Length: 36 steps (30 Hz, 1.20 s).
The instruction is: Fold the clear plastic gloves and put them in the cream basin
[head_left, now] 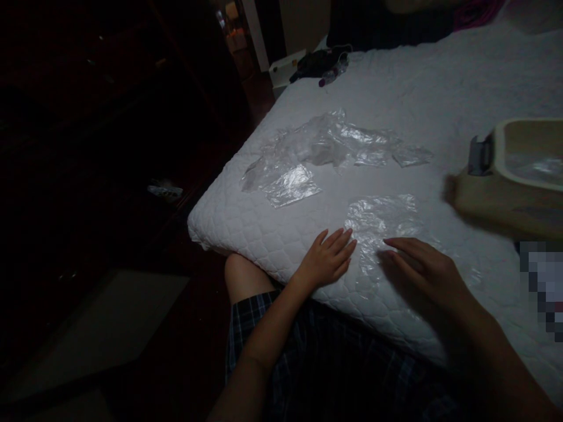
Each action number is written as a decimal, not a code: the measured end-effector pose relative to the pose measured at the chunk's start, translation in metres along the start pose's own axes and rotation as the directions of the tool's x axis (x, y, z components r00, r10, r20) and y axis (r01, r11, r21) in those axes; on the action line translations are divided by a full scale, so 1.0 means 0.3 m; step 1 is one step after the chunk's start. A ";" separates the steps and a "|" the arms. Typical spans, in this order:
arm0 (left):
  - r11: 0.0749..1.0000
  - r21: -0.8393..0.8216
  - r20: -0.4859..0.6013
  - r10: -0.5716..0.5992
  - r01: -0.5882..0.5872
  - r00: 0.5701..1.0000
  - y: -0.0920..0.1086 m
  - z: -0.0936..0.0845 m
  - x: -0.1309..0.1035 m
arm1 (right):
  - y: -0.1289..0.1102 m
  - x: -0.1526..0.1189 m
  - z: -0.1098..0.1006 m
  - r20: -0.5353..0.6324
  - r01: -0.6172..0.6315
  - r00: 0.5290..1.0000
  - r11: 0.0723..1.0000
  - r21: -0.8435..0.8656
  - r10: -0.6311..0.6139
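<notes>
A clear plastic bag lies spread on the white quilted mattress in front of me. My left hand rests flat at the bag's left edge, fingers stretched out and slightly apart. Over the bag's right part hovers my right hand, its thumb and fingers apart and nothing between them. Farther back on the bed, several more clear plastic bags lie in a crumpled, overlapping spread.
At the right stands a beige plastic bin with a grey latch and clear plastic inside. A small bottle and dark items lie near the far left edge of the bed. A white box stands beyond it. Dark furniture fills the left.
</notes>
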<state>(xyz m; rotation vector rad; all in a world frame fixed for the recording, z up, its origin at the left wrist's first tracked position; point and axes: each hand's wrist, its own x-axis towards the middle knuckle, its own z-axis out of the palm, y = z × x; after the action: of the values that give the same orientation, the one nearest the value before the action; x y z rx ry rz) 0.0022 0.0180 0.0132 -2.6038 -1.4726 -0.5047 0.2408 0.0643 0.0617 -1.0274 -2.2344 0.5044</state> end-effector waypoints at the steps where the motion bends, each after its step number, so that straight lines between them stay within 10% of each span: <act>1: 1.000 -0.007 0.001 0.005 -0.005 1.000 0.003 -0.001 -0.001 | -0.011 -0.002 -0.014 0.055 0.025 0.998 1.000 -0.006 -0.024; 12: 0.992 -0.124 -0.012 0.013 -0.014 1.000 0.062 0.018 0.020 | -0.110 -0.074 0.007 0.446 0.186 0.884 0.981 -0.060 -0.140; 23: 0.994 -0.108 0.010 0.017 -0.016 1.000 0.060 0.018 0.014 | -0.114 -0.049 0.018 0.392 0.168 0.911 0.984 -0.066 -0.129; 36: 0.995 -0.100 0.033 0.019 -0.016 0.999 0.061 0.018 0.015 | -0.038 -0.030 -0.006 0.120 -0.334 0.941 0.923 0.193 0.316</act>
<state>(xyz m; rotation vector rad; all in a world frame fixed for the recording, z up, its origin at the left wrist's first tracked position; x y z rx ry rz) 0.0212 0.0133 0.0108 -2.7119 -1.4699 -0.5476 0.2403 0.0504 0.0660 -1.2897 -2.0340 0.9265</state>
